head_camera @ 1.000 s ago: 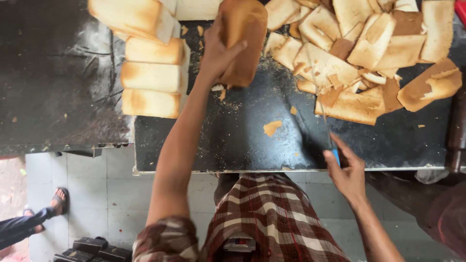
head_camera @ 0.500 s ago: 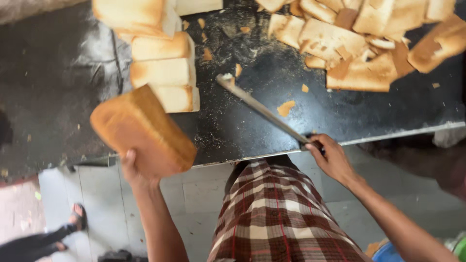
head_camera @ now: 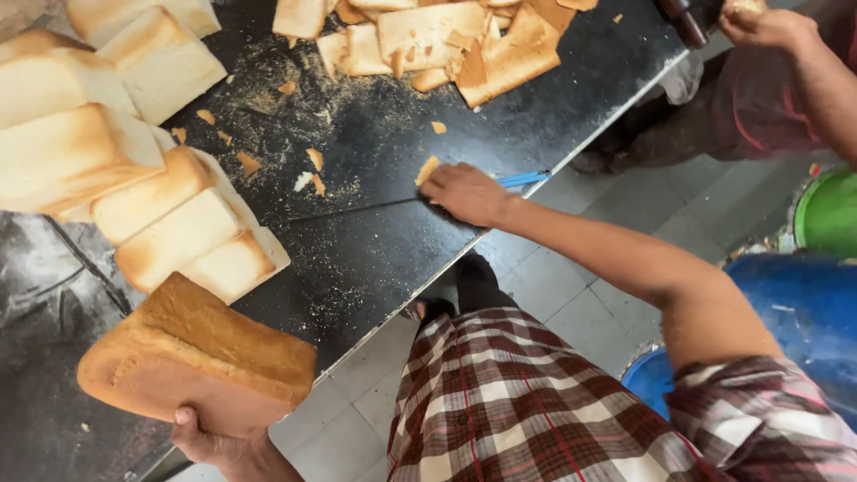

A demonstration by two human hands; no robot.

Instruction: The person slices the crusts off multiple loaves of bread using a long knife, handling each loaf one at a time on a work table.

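Green tub [head_camera: 830,214], blue bins [head_camera: 794,312] right, contents unclear. Left hand [head_camera: 210,437] grips brown loaf [head_camera: 196,357] at black table [head_camera: 375,259] edge (crumbs everywhere). Right hand [head_camera: 464,192] closed on knife [head_camera: 375,207], flat on table. Grey tiled floor [head_camera: 571,277].

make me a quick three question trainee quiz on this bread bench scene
1. True or false: the left hand holds a whole brown loaf at the near edge of the black table.
2. What lies under the right hand?
A. a rolling pin
B. a long knife with a blue handle
C. a cloth
3. Fill in: the cut-off crust slices are piled at the ___ side of the table.

Key: 1 true; 2 B; 3 far.
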